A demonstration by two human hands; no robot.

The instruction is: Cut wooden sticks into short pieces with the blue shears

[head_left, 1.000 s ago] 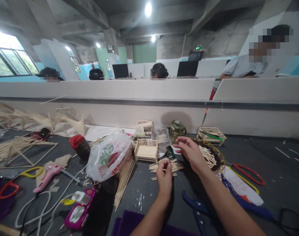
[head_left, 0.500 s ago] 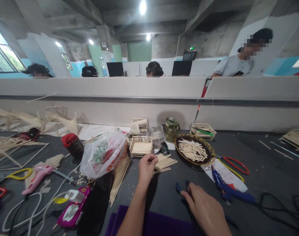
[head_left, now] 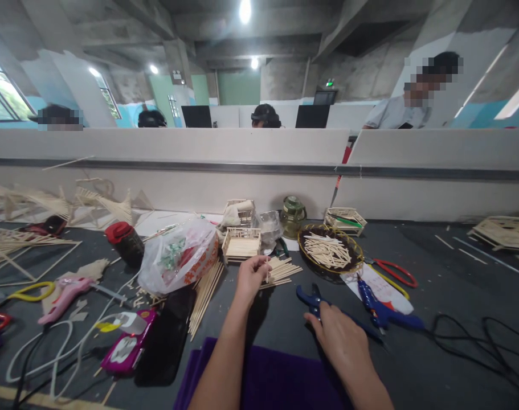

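Note:
My left hand pinches a short thin wooden stick, held upright between thumb and fingertips. Right behind it lies a loose bundle of wooden sticks. My right hand is low over the table, its fingers curled around part of a blue tool that looks like pliers. Two blue prongs point away from me, and a long blue arm runs out to the right of the hand. The underside of my grip is hidden. A small wooden stick-built frame stands beyond my left hand.
A wicker basket of short sticks stands behind my right hand. Right of it lie red-handled scissors and a blue glue gun with its cord. Leftward are a plastic bag, phone and pink glue gun. Purple cloth lies nearest me.
My right hand has moved forward with the blue tool, more of which now shows. My left hand stays by the stick bundle, its pinched stick now visible. The view has shifted slightly.

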